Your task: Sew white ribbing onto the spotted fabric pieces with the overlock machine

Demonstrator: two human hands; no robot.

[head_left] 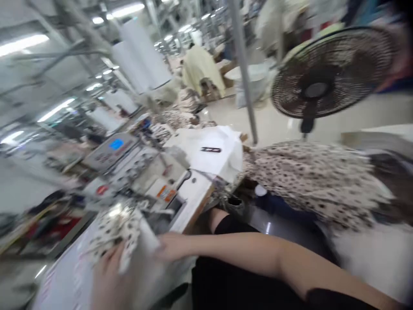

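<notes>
Bright tube lights [24, 45] run across the ceiling of a large workroom, and a grey metal pole [242, 64] stands on the pale, shiny floor [222, 113]; the view is tilted and blurred. On the left is a white industrial sewing machine [127, 168] with a lit blue screen [116, 144] and an orange-and-white label [166, 193], mounted at a pale worktop [196, 189] with a wooden edge.

At the near left, a piece of cream fabric with dark spots [130, 234] lies beside the machine, its plain whitish side showing toward the right. The left hand [111, 273] is on this piece, fingers bent against it; blur hides whether they grip it. The right hand [172, 246] reaches across to the whitish side and touches it, but its fingertips are hidden, so I cannot tell whether it is closed.

Farther along, a pair of small dark red and black thread snips [211, 150] lies on a smooth white sheet [222, 161]. At the right, a heap of spotted beige cloth [316, 172] spreads out below a round dark pedestal fan [315, 90]. Pale yellow cloth [200, 64] hangs in the far background.
</notes>
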